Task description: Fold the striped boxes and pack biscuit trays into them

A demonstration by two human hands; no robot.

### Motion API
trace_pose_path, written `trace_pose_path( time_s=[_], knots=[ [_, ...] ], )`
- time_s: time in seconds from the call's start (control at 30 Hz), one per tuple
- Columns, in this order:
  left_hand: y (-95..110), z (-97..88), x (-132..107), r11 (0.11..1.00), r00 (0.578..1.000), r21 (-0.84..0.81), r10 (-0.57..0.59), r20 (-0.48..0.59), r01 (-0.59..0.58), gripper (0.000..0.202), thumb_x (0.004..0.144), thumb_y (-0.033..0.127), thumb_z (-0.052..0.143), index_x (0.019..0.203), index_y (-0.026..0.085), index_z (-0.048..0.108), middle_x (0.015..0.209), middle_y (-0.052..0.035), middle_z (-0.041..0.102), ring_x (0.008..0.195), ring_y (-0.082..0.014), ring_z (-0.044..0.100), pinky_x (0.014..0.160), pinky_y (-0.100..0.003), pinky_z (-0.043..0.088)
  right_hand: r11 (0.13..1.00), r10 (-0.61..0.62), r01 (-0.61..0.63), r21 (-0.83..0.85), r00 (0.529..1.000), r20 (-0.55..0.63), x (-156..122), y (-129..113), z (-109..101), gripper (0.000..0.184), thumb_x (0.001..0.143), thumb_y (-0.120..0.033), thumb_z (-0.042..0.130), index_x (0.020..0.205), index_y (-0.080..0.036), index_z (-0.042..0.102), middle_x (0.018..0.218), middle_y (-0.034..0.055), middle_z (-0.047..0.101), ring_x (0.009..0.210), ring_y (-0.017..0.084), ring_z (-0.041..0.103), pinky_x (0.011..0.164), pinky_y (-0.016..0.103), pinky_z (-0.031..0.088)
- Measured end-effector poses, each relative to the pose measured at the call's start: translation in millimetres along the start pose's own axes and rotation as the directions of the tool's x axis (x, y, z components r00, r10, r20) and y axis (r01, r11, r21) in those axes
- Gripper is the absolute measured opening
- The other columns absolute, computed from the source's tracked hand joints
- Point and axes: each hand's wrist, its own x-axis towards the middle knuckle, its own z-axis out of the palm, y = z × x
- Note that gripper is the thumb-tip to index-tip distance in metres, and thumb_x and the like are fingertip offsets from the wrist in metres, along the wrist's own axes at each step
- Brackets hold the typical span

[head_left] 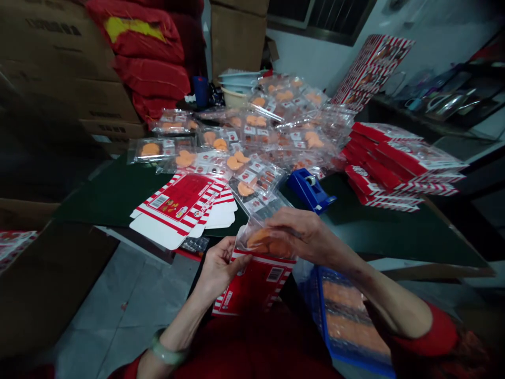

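Observation:
Low in front of me, my left hand (224, 266) grips the upper left edge of a red-and-white striped box (256, 281), thumb on its printed face. My right hand (305, 234) is closed on a clear plastic packet (264, 239) with orange pieces inside. The packet's lower part is in the mouth of the box, and its top sticks out. Just beyond my hands, more clear packets (252, 176) with orange pieces are heaped on the dark green table (347, 226). Flat striped boxes (177, 202) lie stacked to the left.
A blue tape dispenser (310, 189) stands right of the heap. Stacked red boxes (398, 163) occupy the table's right side, with a taller striped stack (374, 68) behind. A blue crate (351, 321) of orange-filled packs sits below right. Cartons (59, 68) and red sacks (150, 63) rise at left.

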Motion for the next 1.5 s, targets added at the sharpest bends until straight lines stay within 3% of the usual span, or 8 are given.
trace_pose_path(
  time_s=[0.23, 0.43, 0.7, 0.9, 1.1, 1.2, 1.3, 1.5],
  knots=[
    [-6.8, -4.4, -3.0, 0.994, 1.0, 0.105, 0.03, -0.008, -0.029, 0.044, 0.063, 0.034, 0.077, 0.1, 0.014, 0.061, 0.082, -0.004, 0.07, 0.069, -0.0153, 0.064, 0.067, -0.027, 0.053, 0.995, 0.038, 0.003, -0.095, 0.903, 0.428, -3.8, -10.8, 31.2, 0.021, 0.09, -0.013, 0.046, 0.091, -0.016, 0.067, 0.087, 0.0075, 0.068, 0.079, 0.017, 0.061, 0.069, 0.029, 0.045],
    [-12.0, -6.7, -1.2, 0.972, 0.989, 0.198, 0.142, -0.05, -0.13, 0.041, 0.07, 0.03, 0.07, 0.106, 0.015, 0.058, 0.096, -0.0057, 0.069, 0.086, -0.017, 0.064, 0.078, -0.027, 0.051, 1.0, 0.027, -0.02, -0.018, 0.82, 0.572, 8.6, -13.9, 35.1, 0.029, 0.096, -0.03, 0.039, 0.09, -0.017, 0.065, 0.087, 0.0063, 0.067, 0.082, 0.018, 0.06, 0.074, 0.033, 0.047],
    [-26.4, -6.5, 7.8, 0.987, 0.965, 0.03, 0.162, -0.207, -0.159, 0.056, 0.066, 0.029, 0.073, 0.112, 0.019, 0.043, 0.074, 0.0038, 0.06, 0.068, -0.0122, 0.062, 0.064, -0.023, 0.049, 0.962, 0.102, -0.066, -0.266, 0.987, 0.122, -14.5, -18.4, 74.9, 0.032, 0.089, -0.023, 0.052, 0.119, -0.014, 0.056, 0.106, 0.0148, 0.062, 0.096, 0.027, 0.056, 0.082, 0.043, 0.048],
    [-27.8, 2.3, -3.3, 0.966, 0.942, 0.009, 0.253, -0.221, -0.258, 0.055, 0.069, 0.022, 0.071, 0.115, 0.021, 0.041, 0.089, -0.0009, 0.067, 0.075, -0.0123, 0.065, 0.069, -0.023, 0.051, 0.99, 0.134, -0.117, -0.073, 0.947, 0.291, -11.8, -13.1, 63.4, 0.034, 0.085, -0.02, 0.056, 0.118, -0.019, 0.054, 0.11, 0.0102, 0.063, 0.098, 0.023, 0.059, 0.08, 0.038, 0.049],
    [-22.9, -4.6, -10.0, 0.868, 0.896, 0.383, 0.406, -0.182, -0.316, 0.023, 0.07, 0.023, 0.069, 0.092, 0.018, 0.065, 0.082, -0.0011, 0.07, 0.067, -0.0123, 0.064, 0.061, -0.02, 0.051, 0.981, 0.122, -0.175, 0.085, 0.894, 0.431, -3.3, -19.1, 56.0, 0.028, 0.082, -0.019, 0.059, 0.11, -0.015, 0.059, 0.104, 0.0078, 0.065, 0.093, 0.02, 0.061, 0.081, 0.034, 0.049],
    [-20.7, -11.6, -8.1, 0.88, 0.863, 0.372, 0.412, -0.292, -0.295, 0.021, 0.07, 0.026, 0.07, 0.088, 0.017, 0.065, 0.076, -0.0003, 0.07, 0.062, -0.0118, 0.063, 0.059, -0.021, 0.052, 0.98, 0.159, -0.143, -0.141, 0.981, 0.11, -12.1, -32.3, 61.7, 0.03, 0.083, -0.018, 0.057, 0.112, -0.014, 0.059, 0.11, 0.0126, 0.063, 0.101, 0.025, 0.056, 0.087, 0.042, 0.044],
    [-20.5, -15.2, -9.3, 0.906, 0.819, 0.318, 0.397, -0.414, -0.278, 0.023, 0.067, 0.029, 0.073, 0.085, 0.017, 0.064, 0.07, 0.0011, 0.069, 0.056, -0.0105, 0.062, 0.057, -0.021, 0.054, 0.916, 0.179, -0.27, -0.297, 0.937, -0.3, -32.1, -41.4, 69.4, 0.03, 0.086, -0.018, 0.054, 0.116, -0.011, 0.056, 0.114, 0.016, 0.061, 0.107, 0.027, 0.051, 0.089, 0.044, 0.04],
    [-24.6, -12.7, -19.9, 0.904, 0.795, 0.312, 0.41, -0.448, -0.291, 0.023, 0.063, 0.024, 0.075, 0.083, 0.016, 0.066, 0.069, 0.0008, 0.069, 0.053, -0.0083, 0.06, 0.053, -0.017, 0.052, 0.848, 0.329, -0.401, -0.346, 0.911, -0.251, -57.0, -39.3, 78.3, 0.034, 0.088, -0.022, 0.053, 0.119, -0.011, 0.054, 0.123, 0.0125, 0.061, 0.096, 0.027, 0.052, 0.079, 0.04, 0.04]
  ],
)
